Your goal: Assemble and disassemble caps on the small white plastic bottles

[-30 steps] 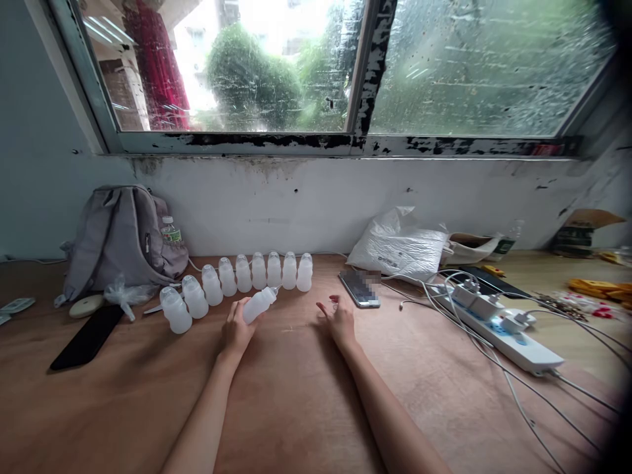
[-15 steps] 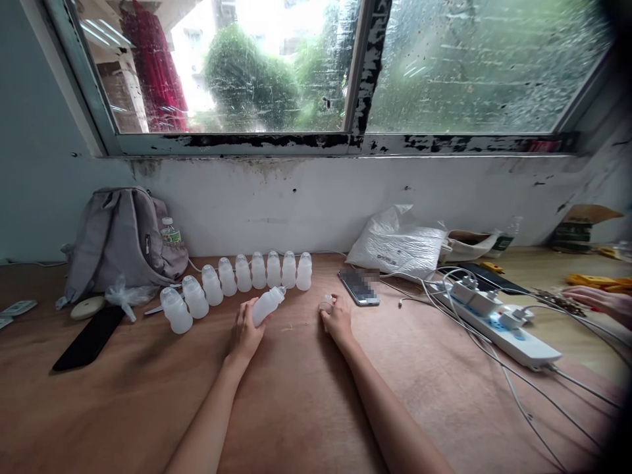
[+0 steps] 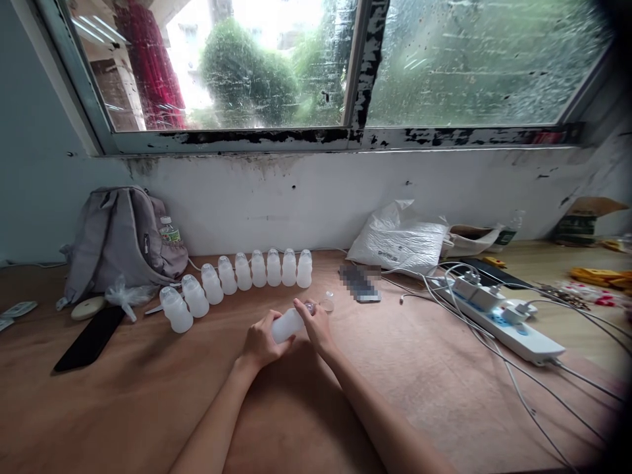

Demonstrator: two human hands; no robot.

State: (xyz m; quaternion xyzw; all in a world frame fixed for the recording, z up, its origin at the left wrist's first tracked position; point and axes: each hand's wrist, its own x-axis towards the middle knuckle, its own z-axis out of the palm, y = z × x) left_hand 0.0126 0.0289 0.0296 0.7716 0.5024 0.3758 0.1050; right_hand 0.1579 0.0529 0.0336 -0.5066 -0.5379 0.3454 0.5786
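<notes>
Head view showed both hands had come together at desk centre since half a second before. Left hand (image 3: 260, 343) was curled round the small white bottle (image 3: 288, 325), lying sideways. Right hand (image 3: 316, 327) pinched its neck end with narrowed fingers. At one o'clock just beyond lay a clear cap (image 3: 326, 305); at eleven o'clock stood the row of bottles (image 3: 241, 280).

- A wide window (image 3: 316, 62) with a peeling dark frame shows wet glass, green trees, pale daylight.
- A stained white wall (image 3: 316, 197) runs beneath it.
- A brown wooden table (image 3: 123, 395) meets the wall.
</notes>
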